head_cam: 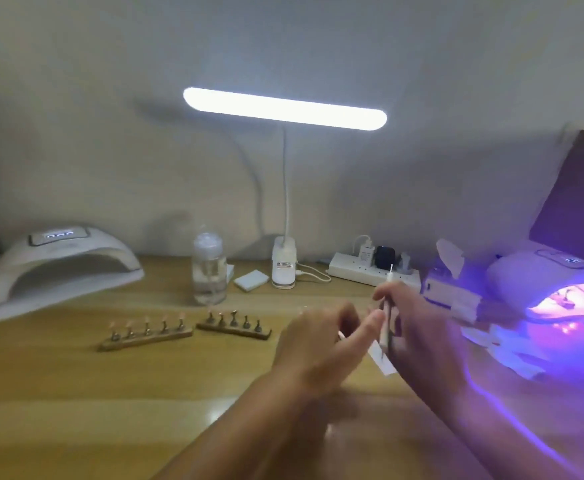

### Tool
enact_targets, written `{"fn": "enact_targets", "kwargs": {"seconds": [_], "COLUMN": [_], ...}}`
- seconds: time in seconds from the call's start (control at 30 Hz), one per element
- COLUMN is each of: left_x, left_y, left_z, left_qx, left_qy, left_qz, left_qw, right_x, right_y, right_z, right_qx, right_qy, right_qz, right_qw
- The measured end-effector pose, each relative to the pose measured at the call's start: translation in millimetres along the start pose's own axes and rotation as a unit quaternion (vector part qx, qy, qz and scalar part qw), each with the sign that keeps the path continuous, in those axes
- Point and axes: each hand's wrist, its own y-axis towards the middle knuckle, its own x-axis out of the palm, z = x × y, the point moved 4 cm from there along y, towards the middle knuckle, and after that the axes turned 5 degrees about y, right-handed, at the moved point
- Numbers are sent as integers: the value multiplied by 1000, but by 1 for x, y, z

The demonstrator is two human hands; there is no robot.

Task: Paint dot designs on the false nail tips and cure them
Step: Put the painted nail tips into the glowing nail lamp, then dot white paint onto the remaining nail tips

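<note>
bare desk point(76, 403) front-left, two nail stands point(147, 332) and bottle point(209, 271) mid-desk, lit curing lamp point(557, 289) crowding right

Both forearms forward, left grip point(318, 344) half-curled and blurred, right grip point(418, 327) beside, tight on a pen point(385, 336).

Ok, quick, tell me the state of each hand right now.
Left hand: fingers loosely curled; too blurred to tell whether it holds anything.
Right hand: grips a white dotting pen, roughly upright.
</note>
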Motion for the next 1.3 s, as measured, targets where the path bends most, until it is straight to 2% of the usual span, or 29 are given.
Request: {"fn": "enact_targets", "kwargs": {"seconds": [0.13,0.23,0.33,0.4,0.63,0.8,0.93,1.1,1.17,1.3], "left_x": [-62,-89,-95,-92,-86,-86,-87,-91,-94,-91], "left_y": [-19,-28,-20,-11,1,3,3,2,2,-3], "left_z": [-80,-127,-139,-140,-153,-174,-179,-164,-157,-135], "left_qx": [-109,-179,-122,-90,-56,-120,-130,-75,-80,-90], "left_qy": [89,195,336,390,375,311,294,287,280,322], "left_qz": [105,140,148,117,12,-88,-109,-112,-122,-186], "left_qw": [984,954,922,909,925,939,941,948,949,924], "right_x": [33,44,43,43,49,49,48,47,47,48], "right_y": [-15,-28,-31,-28,-26,-25,-25,-26,-26,-26], "right_z": [-19,-18,-20,-17,-9,-11,-7,-6,-6,-8], "right_qx": [54,15,1,2,31,31,30,22,33,33], "right_qy": [163,125,98,98,138,134,147,159,173,166], "right_qz": [33,22,21,17,0,-5,-1,-6,-2,-10], "right_qw": [985,992,995,995,990,991,989,987,984,986]}}
